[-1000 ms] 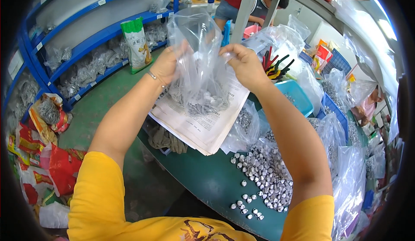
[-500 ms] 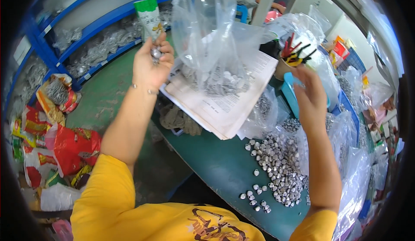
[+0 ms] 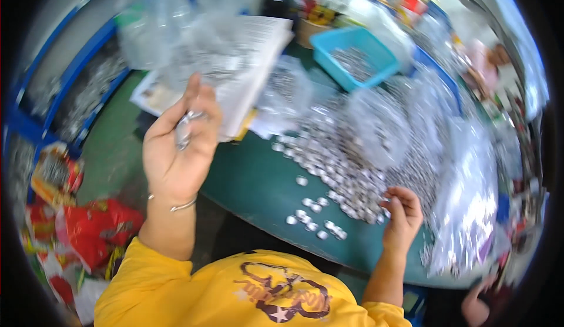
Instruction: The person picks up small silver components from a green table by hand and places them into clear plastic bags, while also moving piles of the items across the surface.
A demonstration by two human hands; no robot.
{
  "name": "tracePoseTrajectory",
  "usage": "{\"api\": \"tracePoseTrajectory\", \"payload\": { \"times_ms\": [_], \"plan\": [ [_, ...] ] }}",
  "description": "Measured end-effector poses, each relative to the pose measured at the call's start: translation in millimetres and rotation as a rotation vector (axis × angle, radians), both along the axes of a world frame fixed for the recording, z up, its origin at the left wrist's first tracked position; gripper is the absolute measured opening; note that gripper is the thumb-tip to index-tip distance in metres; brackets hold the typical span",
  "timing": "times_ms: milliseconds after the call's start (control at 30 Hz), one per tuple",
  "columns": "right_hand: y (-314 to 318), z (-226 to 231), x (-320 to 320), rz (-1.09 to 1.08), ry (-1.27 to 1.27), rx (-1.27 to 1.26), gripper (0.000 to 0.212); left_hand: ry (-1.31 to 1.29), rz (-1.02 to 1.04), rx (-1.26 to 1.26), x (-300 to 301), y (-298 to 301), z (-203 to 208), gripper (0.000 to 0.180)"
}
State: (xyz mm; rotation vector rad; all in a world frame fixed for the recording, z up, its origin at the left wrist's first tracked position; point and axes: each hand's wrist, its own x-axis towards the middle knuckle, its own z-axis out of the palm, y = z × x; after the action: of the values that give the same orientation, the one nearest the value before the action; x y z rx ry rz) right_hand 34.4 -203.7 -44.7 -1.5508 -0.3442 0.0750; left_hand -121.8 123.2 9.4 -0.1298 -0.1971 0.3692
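My left hand [image 3: 182,145] is raised in front of the papers, palm up, its fingers curled over a few small shiny silver metal pieces [image 3: 185,128]. At the near right edge of a heap of small silver metal pieces [image 3: 335,162] is my right hand [image 3: 403,216], thumb and fingers bent together. Whatever its fingertips pinch is too small and blurred to name. Several loose pieces [image 3: 311,215] lie apart from the heap on the green table [image 3: 258,192]. A clear plastic bag with metal pieces [image 3: 211,63] rests on the stack of papers [image 3: 258,68].
A light-blue basin [image 3: 355,60] with small metal parts stands behind the heap, near a pot of tools [image 3: 314,24]. Filled clear bags [image 3: 382,127] crowd the right. Blue shelving [image 3: 70,74] and red bags [image 3: 100,230] are at the left. Another person [image 3: 484,66] sits far right.
My view has swung toward the right. My right hand has come down from beside the basin to the heap's near edge. My left hand still holds metal pieces.
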Motion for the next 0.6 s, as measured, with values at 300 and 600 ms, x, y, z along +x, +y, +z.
{"api": "tracePoseTrajectory", "payload": {
  "times_ms": [300, 600],
  "plan": [
    [-30, 6, 49, -0.115, 0.140, -0.068, 0.033, 0.437, -0.616, 0.410, 148, -121, -3, 0.017],
    [13, 18, 108, 0.101, 0.194, -0.131, 0.038, 0.769, -0.337, 1.013, 225, -147, 15, 0.016]
  ]
}}
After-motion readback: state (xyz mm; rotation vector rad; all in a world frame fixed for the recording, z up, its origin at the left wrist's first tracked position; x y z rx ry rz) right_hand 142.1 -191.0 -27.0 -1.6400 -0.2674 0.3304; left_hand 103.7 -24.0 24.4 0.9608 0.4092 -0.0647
